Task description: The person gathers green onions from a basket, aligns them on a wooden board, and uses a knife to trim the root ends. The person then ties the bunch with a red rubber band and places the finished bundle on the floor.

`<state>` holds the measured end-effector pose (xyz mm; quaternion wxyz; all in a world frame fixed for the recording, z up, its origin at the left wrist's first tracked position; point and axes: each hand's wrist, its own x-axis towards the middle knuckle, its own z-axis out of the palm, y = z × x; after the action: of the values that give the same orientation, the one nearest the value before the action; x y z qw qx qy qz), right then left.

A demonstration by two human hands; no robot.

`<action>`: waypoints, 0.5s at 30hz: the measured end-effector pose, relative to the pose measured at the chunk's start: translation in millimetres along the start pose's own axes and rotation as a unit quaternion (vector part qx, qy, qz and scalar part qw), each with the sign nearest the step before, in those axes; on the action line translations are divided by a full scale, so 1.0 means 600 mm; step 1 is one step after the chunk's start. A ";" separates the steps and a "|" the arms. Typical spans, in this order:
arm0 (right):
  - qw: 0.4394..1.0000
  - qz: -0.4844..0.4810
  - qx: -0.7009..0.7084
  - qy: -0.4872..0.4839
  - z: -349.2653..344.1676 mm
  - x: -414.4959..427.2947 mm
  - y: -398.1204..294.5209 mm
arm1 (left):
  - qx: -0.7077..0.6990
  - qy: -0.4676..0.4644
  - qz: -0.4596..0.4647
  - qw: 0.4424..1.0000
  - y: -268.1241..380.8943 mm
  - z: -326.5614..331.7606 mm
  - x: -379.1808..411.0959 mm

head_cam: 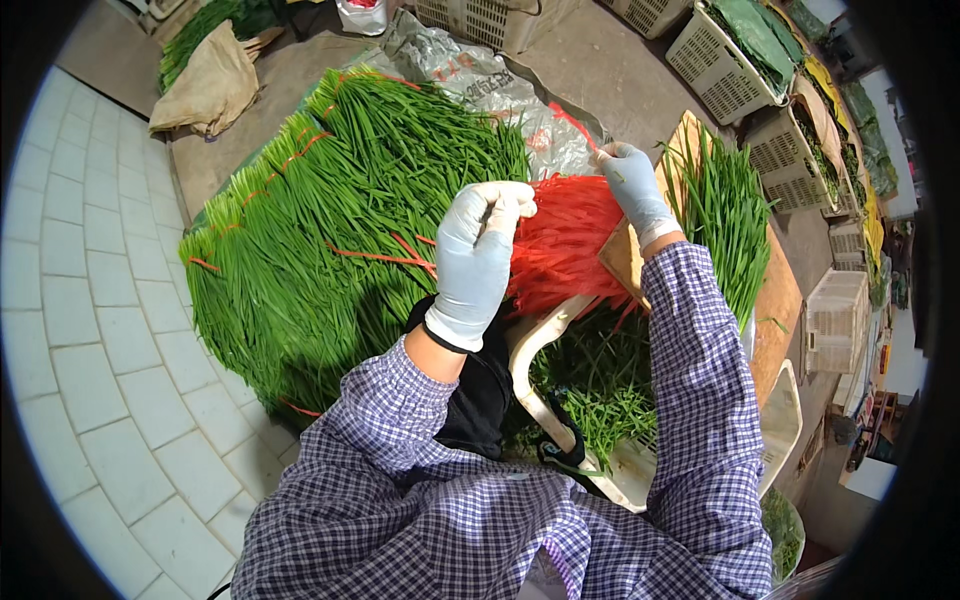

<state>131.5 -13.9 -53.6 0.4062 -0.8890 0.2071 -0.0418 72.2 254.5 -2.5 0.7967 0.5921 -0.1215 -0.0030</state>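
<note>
My right hand (634,184), in a pale blue glove, pinches a red plastic tie strip (574,126) whose loose end sticks out up and to the left. Opposite it, my gloved left hand (480,251) has its fingers curled together at the left edge of a thick bunch of red tie strips (562,240). Whether a strip lies between those fingertips is hidden against the red. To the left lies a big pile of green leafy stalks, probably garlic chives (352,202), in bundles bound with red ties. Loose chives (724,225) rest on a wooden board (776,315) beyond my right forearm.
Below my hands, a white plastic crate (630,472) holds leafy scraps (600,412), with a curved pale bar (529,375) beside it. Crumpled plastic sheeting (480,82) lies beyond the pile. White crates (724,67) line the right. A beige sack (210,82) lies at upper left.
</note>
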 end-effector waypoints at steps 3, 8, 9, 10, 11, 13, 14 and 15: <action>0.977 -0.015 0.212 0.000 -0.004 0.007 -0.004 | 0.031 -0.044 0.003 0.999 -0.023 0.005 -0.002; 0.906 -0.123 0.405 0.000 -0.067 -0.036 -0.157 | 0.062 -0.080 -0.038 0.994 -0.035 0.015 -0.005; 0.895 -0.148 0.422 -0.001 -0.093 -0.044 -0.174 | 0.072 -0.081 -0.031 0.994 -0.040 0.020 -0.002; 0.884 -0.164 0.438 0.008 -0.109 -0.063 -0.202 | 0.075 -0.081 -0.024 0.994 -0.038 0.019 0.000; 0.873 -0.180 0.453 0.017 -0.130 -0.086 -0.232 | 0.113 -0.087 -0.020 0.990 -0.035 0.016 0.002; 0.861 -0.260 0.436 0.016 -0.189 -0.135 -0.290 | 0.141 -0.091 -0.037 0.985 -0.008 0.030 -0.005; 0.882 -0.349 0.313 0.055 -0.233 -0.154 -0.306 | 0.102 -0.098 -0.054 0.989 -0.015 0.031 -0.009; 0.892 -0.357 0.262 0.088 -0.261 -0.194 -0.340 | 0.056 -0.085 -0.026 0.994 -0.033 0.030 -0.013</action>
<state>55.9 41.8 212.3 0.5622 -0.7570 -0.1080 -0.3150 64.1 232.8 -17.8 0.7486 0.6366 -0.1728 -0.0674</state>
